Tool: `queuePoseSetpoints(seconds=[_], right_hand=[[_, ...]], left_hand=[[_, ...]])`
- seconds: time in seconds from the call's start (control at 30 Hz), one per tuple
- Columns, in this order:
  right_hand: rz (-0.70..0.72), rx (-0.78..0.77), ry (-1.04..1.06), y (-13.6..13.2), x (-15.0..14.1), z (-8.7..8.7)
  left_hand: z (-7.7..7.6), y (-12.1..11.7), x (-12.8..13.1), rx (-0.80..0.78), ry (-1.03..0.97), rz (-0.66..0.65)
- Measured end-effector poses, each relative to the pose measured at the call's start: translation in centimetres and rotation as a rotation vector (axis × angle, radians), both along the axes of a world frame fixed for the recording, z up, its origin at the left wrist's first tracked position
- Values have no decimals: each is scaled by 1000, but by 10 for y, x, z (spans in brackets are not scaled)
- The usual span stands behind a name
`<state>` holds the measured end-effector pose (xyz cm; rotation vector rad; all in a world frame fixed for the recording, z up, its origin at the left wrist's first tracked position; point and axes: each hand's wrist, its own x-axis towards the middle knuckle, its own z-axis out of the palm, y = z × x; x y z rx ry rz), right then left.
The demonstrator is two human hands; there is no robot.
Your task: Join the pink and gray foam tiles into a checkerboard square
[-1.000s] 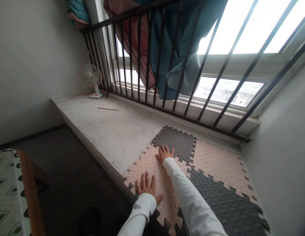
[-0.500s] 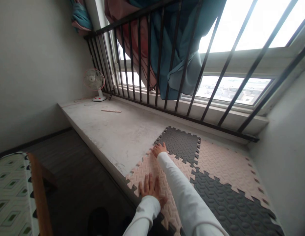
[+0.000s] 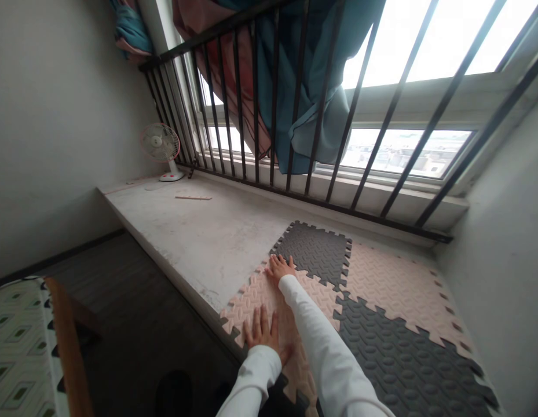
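Two bare hands on a foam floor mat, both open and flat, palms down, nothing grasped, no clenching. The left hand (image 3: 262, 331) lies on the near part of a pink foam tile (image 3: 251, 304), fingers spread. The right hand (image 3: 280, 268) is further along the same tile at its far corner, fingertips right by the dark grey foam tile (image 3: 314, 252). White sleeves cover both arms.

The tiles interlock by jigsaw edges and lie on a concrete ledge (image 3: 186, 237) under the window. A second pink tile (image 3: 394, 289) sits right of the grey one, and a bigger grey tile (image 3: 407, 347) lies nearest the lower right, beside the first pink tile. The mat runs up to the wall on the right.

Further along the ledge, well apart from the hands, are a small white desk fan (image 3: 159, 143) and a thin wooden strip (image 3: 193, 197). Behind are black iron window bars (image 3: 325, 98) with a blue curtain (image 3: 290, 87) hanging there — pink cloth beside it. Lower left, a patterned mattress (image 3: 17, 353) with a wooden bed rail (image 3: 66, 347), dark floor (image 3: 134, 301) below the ledge.
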<state>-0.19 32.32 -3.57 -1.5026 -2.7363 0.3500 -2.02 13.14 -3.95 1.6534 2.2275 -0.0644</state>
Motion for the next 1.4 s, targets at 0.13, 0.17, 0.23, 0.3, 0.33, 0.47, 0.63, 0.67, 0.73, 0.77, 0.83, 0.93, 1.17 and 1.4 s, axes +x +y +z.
queuePoseSetpoints(seconds=[0.13,0.17,0.23,0.3,0.33,0.47,0.63,0.67,0.73,0.77,0.83,0.93,1.17,1.4], right_hand=[[-83,29,65,3,17,10],[-128,65,72,3,28,13],[-236,150,56,3,58,18],[-367,217,15,4,96,20],[-436,232,-8,5,116,20],[-604,138,-116,8,183,16],[-486,32,-166,7,210,13],[-485,31,-175,7,208,14],[-484,35,-205,7,203,16],[-476,37,-224,8,200,18],[-459,47,-253,12,194,22],[-472,60,-254,20,190,24],[-532,78,-163,35,187,11],[-518,77,-172,73,188,24]], left_hand=[[-3,2,4,-8,95,43],[-2,2,5,-5,107,47],[-1,1,6,6,109,42],[2,-1,6,15,106,34],[3,-1,6,22,110,29],[5,-2,8,20,150,41],[13,-3,10,11,164,42],[15,-3,10,10,161,39],[19,-3,11,-8,164,44],[21,-3,12,-21,170,47],[22,-3,12,-48,187,54],[21,-3,13,-52,204,59],[8,-2,10,6,189,47],[-4,0,8,13,199,57]])
